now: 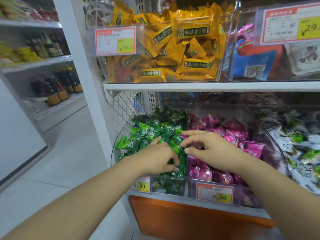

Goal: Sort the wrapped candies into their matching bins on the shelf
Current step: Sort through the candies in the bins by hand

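- Two hands crowd one spot. The left hand (155,158) has its fingers curled down into the green candies (149,132) in the green bin (169,187), and whether it actually grips a wrapper cannot be told. The right hand (209,148) hovers with loosely bent fingers, holding nothing.
- A stray pink candy (182,137) lies at the right edge of the green pile, just beside the right hand's fingertips (185,133) and close to the divider with the pink bin (192,187).
- The green pile seems heaped about as high as that divider, so a raking left hand could push green candies over among the pink candies (233,134) and undo the sort.
- A glossy wrapper pinched by one corner may slip and get buried in the green pile.
- Candies nudged over the low front wall could fall to the floor (78,161).
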